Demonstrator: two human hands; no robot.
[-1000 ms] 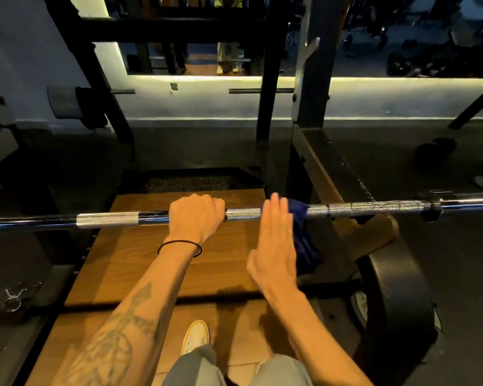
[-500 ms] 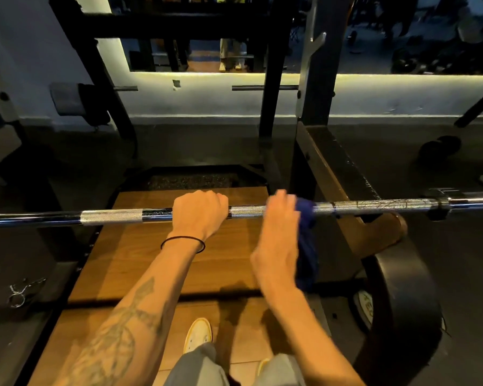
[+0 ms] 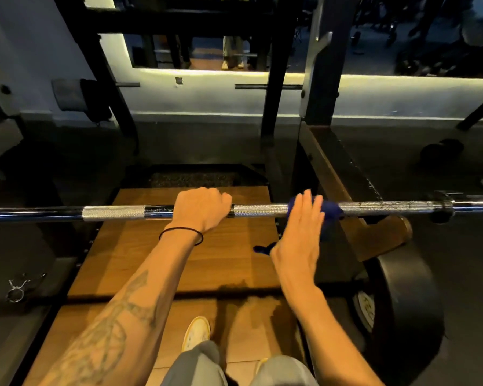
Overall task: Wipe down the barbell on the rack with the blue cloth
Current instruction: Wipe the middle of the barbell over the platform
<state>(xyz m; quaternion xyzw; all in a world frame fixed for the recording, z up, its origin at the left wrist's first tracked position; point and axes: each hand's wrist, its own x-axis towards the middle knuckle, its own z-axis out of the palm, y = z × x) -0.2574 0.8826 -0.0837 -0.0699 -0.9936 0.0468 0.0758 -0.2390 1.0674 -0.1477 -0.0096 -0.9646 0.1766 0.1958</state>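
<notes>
Barbell (image 3: pixel 262 210): lies level across the rack (image 3: pixel 374 235), above a wooden platform (image 3: pixel 117 263). Left hand (image 3: pixel 201 208): grip clenched round the bar's middle. Right hand (image 3: pixel 300 235): fingers straight, pressing the blue cloth (image 3: pixel 331 211) onto the bar just beside the rack's hook; cloth drapes over the bar.

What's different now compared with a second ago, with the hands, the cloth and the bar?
The right hand has worked the blue cloth over the barbell, curling at the half-second mark, then flattening again; more cloth now lies over the bar's top. The left hand keeps its grip in the same place, and the barbell stays put.
</notes>
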